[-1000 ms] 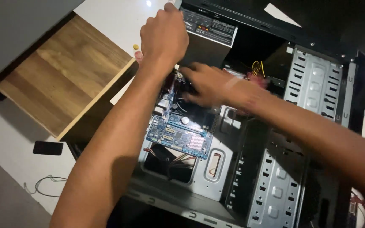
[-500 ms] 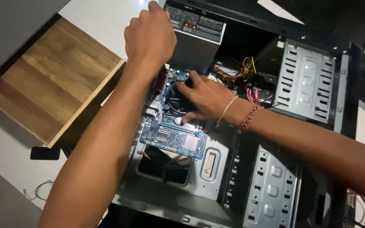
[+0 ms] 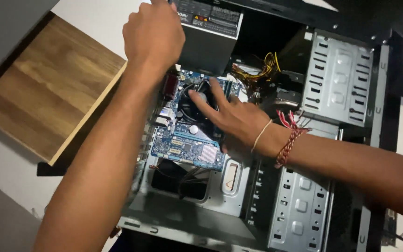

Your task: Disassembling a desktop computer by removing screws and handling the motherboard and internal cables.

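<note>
Head view, open desktop computer case (image 3: 388, 93) lying on its side, interior exposed.

- Left hand (image 3: 154, 35): clenched into a fist at the case's rear edge, beside the grey power supply (image 3: 208, 39); whatever it grips is hidden.
- Right hand (image 3: 232, 119): open, fingers (image 3: 197, 100) spread flat and touching the black CPU cooler fan (image 3: 194, 105); grasps nothing. Red and white thread bands on the wrist.
- Blue motherboard (image 3: 185, 142): mounted on the case floor, fan seated on its upper part.
- Yellow cable bundle (image 3: 262, 65): loose, just beside the fan.
- Metal drive cages (image 3: 339, 79): right side.
- Wooden board (image 3: 47, 91): outside, left.

Risk, as judged: fingertip pressure could flex the board or bend fan blades; the dangling bands may snag cables or sharp cage edges.
</note>
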